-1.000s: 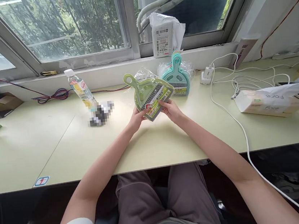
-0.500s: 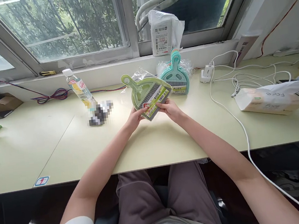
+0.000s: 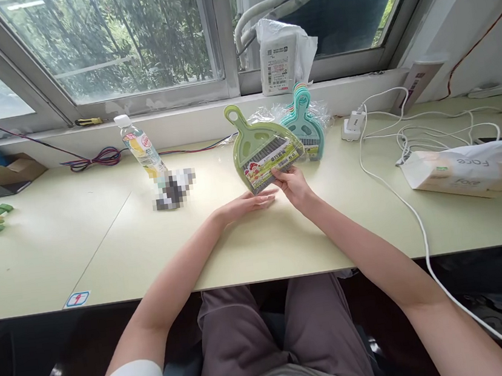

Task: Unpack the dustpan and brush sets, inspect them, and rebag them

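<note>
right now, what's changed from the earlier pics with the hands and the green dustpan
The left hand has let go of the green dustpan and is now open, just below its lower corner. The right hand alone grips the dustpan, whose handle has swung up and to the right. The bottle, turquoise dustpans and tissue pack stayed put.
</note>
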A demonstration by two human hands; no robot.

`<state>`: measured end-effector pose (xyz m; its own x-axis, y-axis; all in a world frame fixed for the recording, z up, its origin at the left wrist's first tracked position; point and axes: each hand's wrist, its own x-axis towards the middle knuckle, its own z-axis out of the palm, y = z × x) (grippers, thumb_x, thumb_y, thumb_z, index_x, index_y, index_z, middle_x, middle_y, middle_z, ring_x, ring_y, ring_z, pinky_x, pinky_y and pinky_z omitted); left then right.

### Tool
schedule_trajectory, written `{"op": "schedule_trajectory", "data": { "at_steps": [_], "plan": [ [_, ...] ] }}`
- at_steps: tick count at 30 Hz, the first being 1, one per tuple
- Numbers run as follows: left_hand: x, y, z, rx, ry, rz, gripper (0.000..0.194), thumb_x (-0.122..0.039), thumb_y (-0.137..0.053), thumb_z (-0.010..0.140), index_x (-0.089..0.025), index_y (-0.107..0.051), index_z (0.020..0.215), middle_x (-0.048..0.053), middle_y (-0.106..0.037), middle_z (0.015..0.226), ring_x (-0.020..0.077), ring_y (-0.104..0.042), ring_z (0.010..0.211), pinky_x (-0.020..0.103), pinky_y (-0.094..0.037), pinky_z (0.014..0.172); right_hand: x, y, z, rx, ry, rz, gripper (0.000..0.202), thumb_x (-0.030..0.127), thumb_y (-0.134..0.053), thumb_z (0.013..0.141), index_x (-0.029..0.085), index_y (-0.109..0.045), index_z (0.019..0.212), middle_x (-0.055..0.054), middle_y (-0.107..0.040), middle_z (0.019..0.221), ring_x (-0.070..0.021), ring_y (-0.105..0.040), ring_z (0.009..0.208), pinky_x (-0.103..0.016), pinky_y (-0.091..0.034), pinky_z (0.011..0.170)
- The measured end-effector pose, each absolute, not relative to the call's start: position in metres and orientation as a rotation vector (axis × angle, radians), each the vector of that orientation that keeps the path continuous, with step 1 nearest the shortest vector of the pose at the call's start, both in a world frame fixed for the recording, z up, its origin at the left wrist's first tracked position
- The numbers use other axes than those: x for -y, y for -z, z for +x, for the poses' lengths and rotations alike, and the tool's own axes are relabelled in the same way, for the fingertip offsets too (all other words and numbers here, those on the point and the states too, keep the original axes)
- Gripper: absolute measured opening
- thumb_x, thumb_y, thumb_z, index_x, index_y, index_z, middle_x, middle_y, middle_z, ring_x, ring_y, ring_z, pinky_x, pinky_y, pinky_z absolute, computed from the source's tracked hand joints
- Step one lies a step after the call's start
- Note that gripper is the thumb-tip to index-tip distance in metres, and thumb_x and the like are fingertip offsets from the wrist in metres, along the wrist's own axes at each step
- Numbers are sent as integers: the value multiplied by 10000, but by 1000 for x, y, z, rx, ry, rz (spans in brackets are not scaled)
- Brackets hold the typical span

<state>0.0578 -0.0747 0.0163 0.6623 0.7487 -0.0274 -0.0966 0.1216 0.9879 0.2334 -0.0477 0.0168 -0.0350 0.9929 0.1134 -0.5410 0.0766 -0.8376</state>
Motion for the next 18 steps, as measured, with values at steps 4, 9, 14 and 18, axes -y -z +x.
{"op": "schedule_trajectory", "data": {
  "at_steps": [4,9,14,18],
  "plan": [
    [69,-18,59,-616,-1034,1218,613,-423,-769,704,-242,-595,1263,100,-581,1366,329,-478,1320,453,-427,1027,45,-14,234,881,-1404,-693,207,188,-809,668,199,-661,811,-44,-741,963,-257,-656,1086,-435,-555,976],
    [70,-24,63,-628,-1296,1073,512,-438,-666,782,-173,-615,1218,85,-664,1236,295,-547,1243,415,-429,1030,46,-7,228,912,-1460,-700,277,222,-850,608,196,-666,813,-43,-749,947,-259,-673,1037,-445,-563,961],
    [71,-18,66,-692,-1130,1037,478,-309,-730,723,-140,-647,1163,104,-655,1262,305,-555,1230,410,-417,1032,47,-3,225,872,-1392,-738,265,192,-825,614,193,-655,817,-47,-744,978,-252,-668,1052,-434,-555,967],
    [65,-14,66,-699,-1175,1041,461,-323,-723,733,-148,-656,1154,104,-662,1251,305,-572,1211,418,-435,1020,45,-6,228,897,-1418,-739,215,154,-791,637,193,-649,794,-45,-743,949,-250,-674,1029,-433,-557,962]
  ]
}}
